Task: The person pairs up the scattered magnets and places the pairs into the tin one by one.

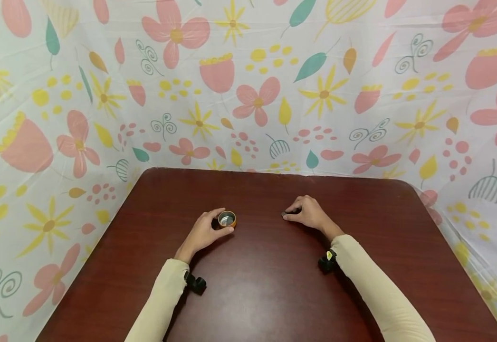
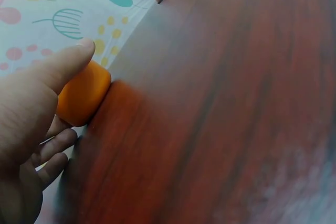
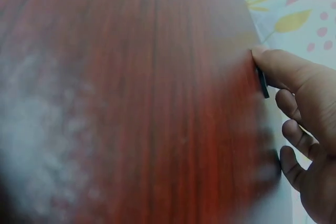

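A small round orange tin (image 1: pixel 227 219), its top uncovered and its inside silvery, stands on the table left of the middle. My left hand (image 1: pixel 202 232) grips it between thumb and fingers. In the left wrist view the orange side of the tin (image 2: pixel 85 94) shows beside the thumb. Farther right, my right hand (image 1: pixel 310 213) pinches a small dark flat piece (image 1: pixel 284 214) at the tabletop. The right wrist view shows this dark piece (image 3: pixel 263 83) edge-on, under the thumb; its kind cannot be made out.
The dark red-brown wooden table (image 1: pixel 265 294) has rounded far corners. A white flowered cloth (image 1: pixel 257 71) hangs behind it and along both sides. Black wrist cameras sit at the left cuff (image 1: pixel 195 283) and right cuff (image 1: pixel 327 262).
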The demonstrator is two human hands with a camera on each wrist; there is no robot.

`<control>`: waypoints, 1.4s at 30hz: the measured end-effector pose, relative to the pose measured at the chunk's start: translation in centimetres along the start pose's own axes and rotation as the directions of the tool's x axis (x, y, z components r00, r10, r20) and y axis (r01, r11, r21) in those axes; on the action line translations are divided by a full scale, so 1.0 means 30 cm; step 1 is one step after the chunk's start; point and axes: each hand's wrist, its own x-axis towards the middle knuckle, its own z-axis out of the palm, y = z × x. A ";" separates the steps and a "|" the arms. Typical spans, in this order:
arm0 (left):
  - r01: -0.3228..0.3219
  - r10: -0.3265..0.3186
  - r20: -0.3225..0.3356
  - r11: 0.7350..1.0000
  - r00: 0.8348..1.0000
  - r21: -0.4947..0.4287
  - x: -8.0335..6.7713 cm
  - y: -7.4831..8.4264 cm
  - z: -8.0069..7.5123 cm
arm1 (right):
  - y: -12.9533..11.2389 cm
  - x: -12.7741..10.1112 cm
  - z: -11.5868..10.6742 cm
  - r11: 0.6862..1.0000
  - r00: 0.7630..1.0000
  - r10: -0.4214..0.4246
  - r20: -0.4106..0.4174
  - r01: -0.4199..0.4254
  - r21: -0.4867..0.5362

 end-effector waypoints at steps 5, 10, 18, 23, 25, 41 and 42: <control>0.001 -0.001 -0.016 1.000 1.000 -0.006 0.002 0.000 0.005 | 0.000 0.001 0.001 1.000 1.000 -0.008 0.005 0.008 0.007; -0.003 0.003 -0.033 1.000 0.999 -0.005 0.004 -0.004 0.005 | -0.001 0.005 0.003 1.000 1.000 -0.019 -0.009 0.019 0.006; -0.010 0.010 -0.046 1.000 0.999 -0.008 0.003 -0.007 0.003 | 0.007 -0.001 -0.007 0.999 0.996 -0.047 -0.077 0.049 0.021; -0.003 0.003 -0.038 1.000 0.999 -0.002 0.006 -0.015 0.005 | 0.016 -0.012 -0.019 0.997 0.993 -0.064 -0.102 0.067 0.030; -0.007 0.007 -0.037 1.000 0.999 -0.002 0.007 -0.018 0.006 | 0.020 -0.016 -0.022 0.997 0.992 -0.061 -0.110 0.064 0.030; 0.012 -0.013 -0.041 1.000 0.999 -0.019 0.004 -0.013 0.012 | 0.052 -0.065 -0.046 0.999 0.990 -0.018 -0.137 0.023 0.041; 0.015 -0.015 -0.040 1.000 0.999 -0.019 0.003 -0.013 0.012 | 0.053 -0.065 -0.046 0.999 0.990 -0.020 -0.140 0.026 0.044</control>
